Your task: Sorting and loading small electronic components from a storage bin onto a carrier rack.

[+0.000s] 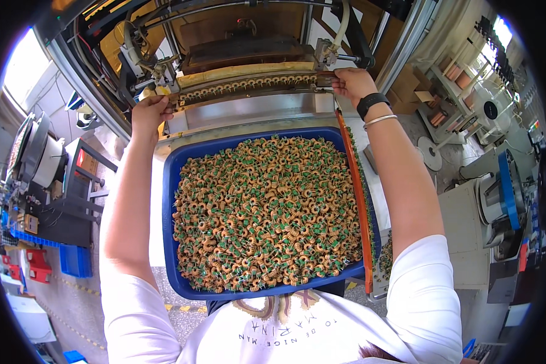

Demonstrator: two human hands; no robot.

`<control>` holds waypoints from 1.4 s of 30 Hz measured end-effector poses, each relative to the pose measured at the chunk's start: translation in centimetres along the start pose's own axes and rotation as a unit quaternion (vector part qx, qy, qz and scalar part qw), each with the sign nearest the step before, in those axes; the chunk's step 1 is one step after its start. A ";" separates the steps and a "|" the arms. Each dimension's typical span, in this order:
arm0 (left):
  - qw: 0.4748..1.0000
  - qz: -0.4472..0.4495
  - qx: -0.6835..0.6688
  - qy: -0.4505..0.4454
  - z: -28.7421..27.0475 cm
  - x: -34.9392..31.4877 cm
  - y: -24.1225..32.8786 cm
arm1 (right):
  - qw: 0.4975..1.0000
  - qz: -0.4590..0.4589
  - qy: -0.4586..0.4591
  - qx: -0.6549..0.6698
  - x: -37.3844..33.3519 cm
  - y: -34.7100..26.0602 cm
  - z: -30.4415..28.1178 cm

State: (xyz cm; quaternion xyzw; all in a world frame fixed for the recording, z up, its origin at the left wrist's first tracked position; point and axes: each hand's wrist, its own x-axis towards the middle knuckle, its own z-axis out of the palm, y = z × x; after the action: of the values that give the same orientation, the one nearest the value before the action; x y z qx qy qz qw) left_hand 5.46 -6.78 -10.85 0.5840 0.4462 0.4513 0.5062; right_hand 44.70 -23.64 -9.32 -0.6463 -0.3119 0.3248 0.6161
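Observation:
A long narrow holding bar (215, 102) spans the front of a machine, with a row of small copper-wound ring coils (249, 88) along it. My left hand (151, 115) pinches its left end, fingers closed. At the other end my right hand (353, 84) grips it between thumb and fingers, with a dark band and a bracelet on that wrist. Below the bar lies a big blue tray (169, 230) heaped with loose ring coils (267, 212), copper and green. An orange-red strip (361, 206) rests along the tray's right side.
The machine's metal frame (400, 51) rises on both sides of the bar, with hoses and clamps near each hand. A dark block (242, 51) sits behind the bar. Left stands a dark table (60, 215) beside blue bins (76, 261); wire spools (464, 79) stand at right.

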 end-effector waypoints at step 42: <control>0.975 0.150 -0.138 0.093 2.7 0.0 -4.5 | 0.953 0.122 -0.065 0.270 -3.6 0.3 6.1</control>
State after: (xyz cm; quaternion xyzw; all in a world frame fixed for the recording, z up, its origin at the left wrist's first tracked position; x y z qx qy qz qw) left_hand 7.79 -6.88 -15.53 0.5241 0.3321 0.6313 0.4652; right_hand 37.68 -22.96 -9.71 -0.4663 -0.1700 0.5109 0.7019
